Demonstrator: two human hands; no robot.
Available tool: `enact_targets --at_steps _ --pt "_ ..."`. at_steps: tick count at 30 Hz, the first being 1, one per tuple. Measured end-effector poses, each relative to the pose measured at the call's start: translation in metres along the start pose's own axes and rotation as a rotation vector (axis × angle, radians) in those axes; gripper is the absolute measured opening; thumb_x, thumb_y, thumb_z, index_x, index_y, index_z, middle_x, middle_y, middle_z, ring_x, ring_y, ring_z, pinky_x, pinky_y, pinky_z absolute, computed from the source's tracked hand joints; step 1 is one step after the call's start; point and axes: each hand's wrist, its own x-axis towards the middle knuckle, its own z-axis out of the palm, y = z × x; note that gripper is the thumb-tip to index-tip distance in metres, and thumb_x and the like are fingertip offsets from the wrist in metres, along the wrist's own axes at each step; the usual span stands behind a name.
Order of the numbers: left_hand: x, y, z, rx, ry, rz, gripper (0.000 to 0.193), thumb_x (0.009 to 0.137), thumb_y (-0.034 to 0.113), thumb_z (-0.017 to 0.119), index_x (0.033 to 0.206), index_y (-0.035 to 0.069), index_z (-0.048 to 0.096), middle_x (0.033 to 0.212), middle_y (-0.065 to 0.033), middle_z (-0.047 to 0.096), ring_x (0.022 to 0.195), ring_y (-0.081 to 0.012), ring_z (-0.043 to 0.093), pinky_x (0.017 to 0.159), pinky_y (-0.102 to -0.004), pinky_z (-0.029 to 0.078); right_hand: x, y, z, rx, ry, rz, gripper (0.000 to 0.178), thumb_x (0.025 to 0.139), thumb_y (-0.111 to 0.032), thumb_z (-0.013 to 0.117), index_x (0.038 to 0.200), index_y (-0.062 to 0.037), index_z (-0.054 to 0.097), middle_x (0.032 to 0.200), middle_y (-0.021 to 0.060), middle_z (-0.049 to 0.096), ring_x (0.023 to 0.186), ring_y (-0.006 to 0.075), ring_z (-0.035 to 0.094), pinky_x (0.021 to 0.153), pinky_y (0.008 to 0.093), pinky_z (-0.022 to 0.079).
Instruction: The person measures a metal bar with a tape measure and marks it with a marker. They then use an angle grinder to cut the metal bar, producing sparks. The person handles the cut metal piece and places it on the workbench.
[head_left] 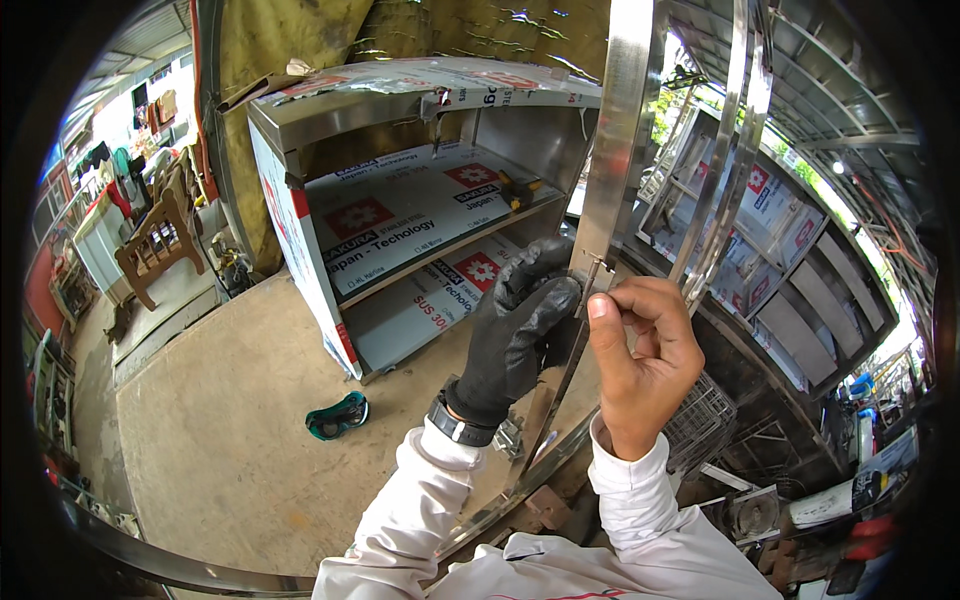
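Note:
In front of me stands an upright shiny metal post (612, 130). Against it sits a small metal piece (592, 274), like a slide bolt or hinge; its exact kind is unclear. My bare right hand (648, 350) pinches this piece between thumb and curled fingers. Beside it on the left, my left hand (525, 320) wears a black glove and a wristwatch. Its fingers are bent and closed toward the post, and whatever they hold is hidden behind the thumb. A thin dark rod or edge (567, 385) runs downward below the two hands.
Behind the post is a metal cabinet (300, 235) with film-covered shelves; a yellow-black tool (518, 190) lies on one. Green goggles (337, 415) rest on the concrete floor (220, 430). To the right are another film-covered cabinet (765, 255), a wire basket (700, 420) and scrap.

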Motion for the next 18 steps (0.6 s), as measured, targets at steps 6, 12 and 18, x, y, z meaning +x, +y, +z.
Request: enact_targets --at_steps 6,12,18 --pt "-0.005 0.012 -0.002 0.194 -0.124 -0.024 0.043 0.105 0.019 0.064 0.144 0.004 0.053 0.109 -0.0030 0.069 0.081 -0.0084 0.061 0.067 -0.0254 0.050 -0.001 -0.001 -0.001 -0.027 0.007 -0.035 0.013 0.089 0.003 0.079 0.099 0.0029 0.069 0.100 0.0087 0.066 0.084 0.0134 0.062 0.075 0.0276 0.053" --pt "-0.005 0.017 0.002 0.257 -0.135 -0.015 0.045 0.105 0.021 0.066 0.141 -0.001 0.052 0.106 -0.0035 0.067 0.080 -0.0090 0.061 0.066 -0.0246 0.050 -0.002 -0.004 -0.001 0.010 0.017 -0.017 0.014 0.089 0.006 0.078 0.100 0.0041 0.069 0.102 0.0102 0.065 0.086 0.0144 0.064 0.079 0.0286 0.055" --pt "-0.003 0.018 -0.004 0.260 -0.161 -0.023 0.043 0.106 0.023 0.065 0.139 -0.003 0.055 0.109 -0.0053 0.068 0.085 -0.0102 0.063 0.071 -0.0268 0.052 -0.004 -0.001 -0.002 0.025 0.011 -0.025 0.016 0.090 0.005 0.078 0.102 0.0045 0.069 0.103 0.0107 0.065 0.087 0.0145 0.064 0.079 0.0288 0.055"
